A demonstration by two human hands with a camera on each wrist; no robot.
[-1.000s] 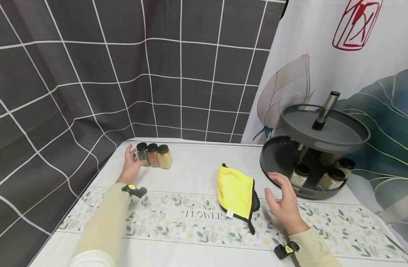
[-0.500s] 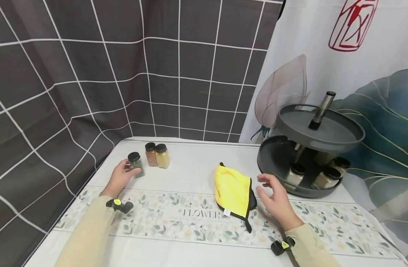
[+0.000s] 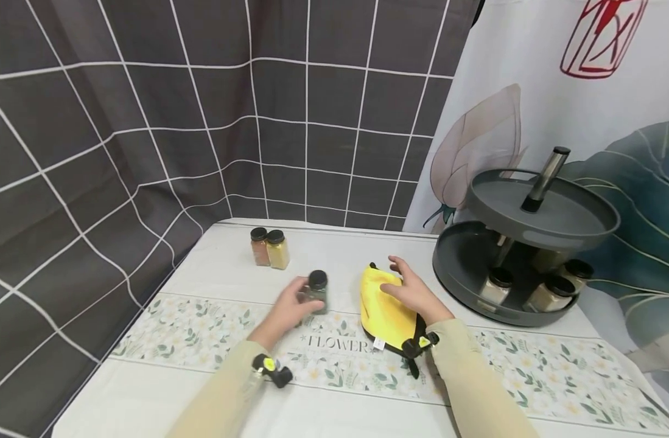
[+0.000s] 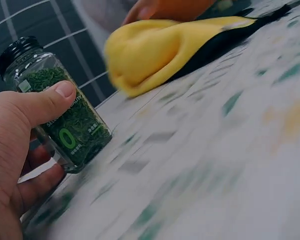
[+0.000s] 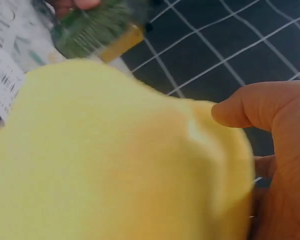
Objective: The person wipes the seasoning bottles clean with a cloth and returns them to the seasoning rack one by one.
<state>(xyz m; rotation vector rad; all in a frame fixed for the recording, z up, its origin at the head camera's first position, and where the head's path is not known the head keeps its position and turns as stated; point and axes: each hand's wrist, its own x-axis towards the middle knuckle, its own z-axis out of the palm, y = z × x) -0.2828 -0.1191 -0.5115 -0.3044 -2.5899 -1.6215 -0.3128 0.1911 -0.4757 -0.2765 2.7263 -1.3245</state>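
Observation:
My left hand [image 3: 290, 307] grips a small glass spice jar [image 3: 318, 292] with a black lid, held upright in the head view. In the left wrist view, dried green herbs fill this jar [image 4: 72, 115], and the thumb lies across its front. My right hand [image 3: 419, 295] reaches over a yellow cloth [image 3: 386, 307] with black trim, fingers spread apart. Close up in the right wrist view, the thumb of the right hand [image 5: 284, 125] overlaps the edge of the cloth [image 5: 115, 150], and the other fingers are partly hidden behind it.
Two more spice jars, one reddish [image 3: 260, 248] and one yellow [image 3: 278, 250], stand at the back left. On the right is a two-tier grey turntable rack [image 3: 575, 228], with several jars on its lower tier. A dark checked curtain [image 3: 334, 109] hangs behind the table.
The left hand has taken the herb jar from beside the other two and carried it right, to the table's middle. The right hand has moved left over the yellow cloth.

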